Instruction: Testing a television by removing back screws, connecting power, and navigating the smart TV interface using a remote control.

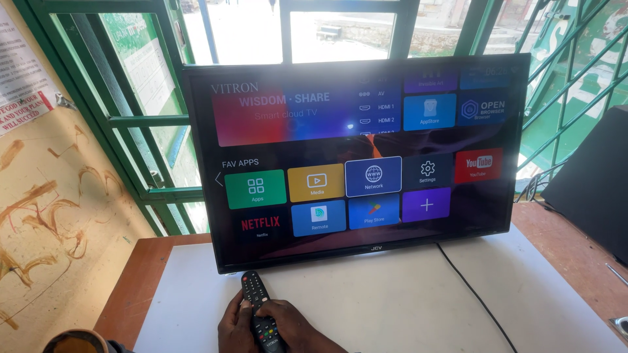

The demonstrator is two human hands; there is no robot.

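Both hands cupped a black remote control [260,307] at the near edge of the white tabletop [379,301]: the left hand [234,327] wrapped its side with the thumb on the buttons, the right hand [297,327] closed around its lower half. The remote pointed away toward the screen, its front end lying on or just above the table; which, I could not tell. It looked light and rigid, a slim plastic bar with smooth sides that could slip, so a hold around the narrow lower body, as here, seemed the safest place.

Beyond it stood a flat television [360,160], upright and lit with a menu of coloured tiles, its lower edge just past the remote's tip. A thin black cable [468,284] ran from under the set across the white top toward the near right. The white sheet lay on a brown wooden table [134,287]. Behind were green window frames [140,121] with bright daylight, and a stained yellowish wall [46,216] at left.
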